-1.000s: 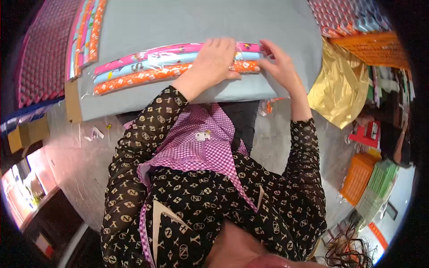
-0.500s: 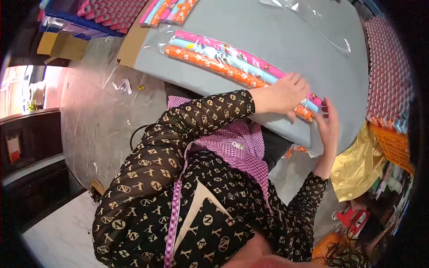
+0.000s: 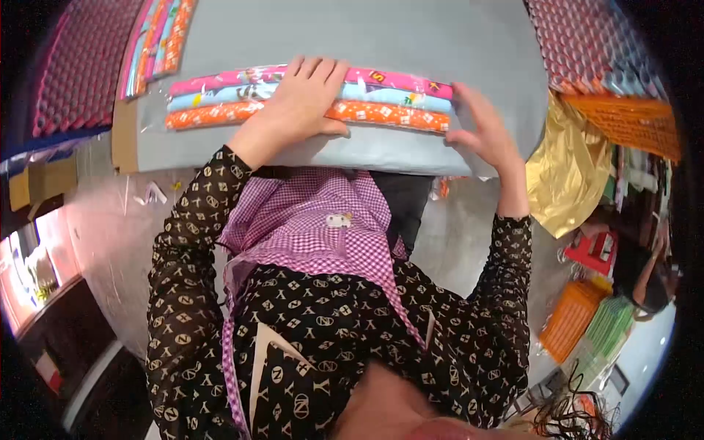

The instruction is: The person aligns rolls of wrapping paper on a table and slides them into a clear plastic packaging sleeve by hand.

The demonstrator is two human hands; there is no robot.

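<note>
The grey surface point(image 3: 367, 37) fills the top of my view, and on it, close to the near edge, lies the bundle of three wrapping-paper rolls point(image 3: 389, 94) side by side: one pink at the far side, one pale blue in the middle, one orange nearest me. They run left to right across the surface, and a clear film seems to cover them, though I cannot tell how far it reaches.

My left hand point(image 3: 297, 103) lies flat on top of the bundle, a little left of its middle, fingers spread and pointing away from me across all three rolls, the thumb down by the orange one. That grip is open and pressing, not closed around anything.

My right hand point(image 3: 484, 132) is at the bundle's right end, fingers extended upward and touching the end of the rolls near the surface's edge. Its grip is apart too; whether it pinches the film there I cannot tell.

At the far left of the surface lies a second bundle of rolls point(image 3: 158, 40), well apart from my hands; I cannot count them surely. Two beds of stacked roll ends flank the surface, one on the left point(image 3: 73, 66), one on the right point(image 3: 587, 37). One crumpled gold sheet point(image 3: 572, 169) hangs just right of my right hand, beside the surface.
</note>
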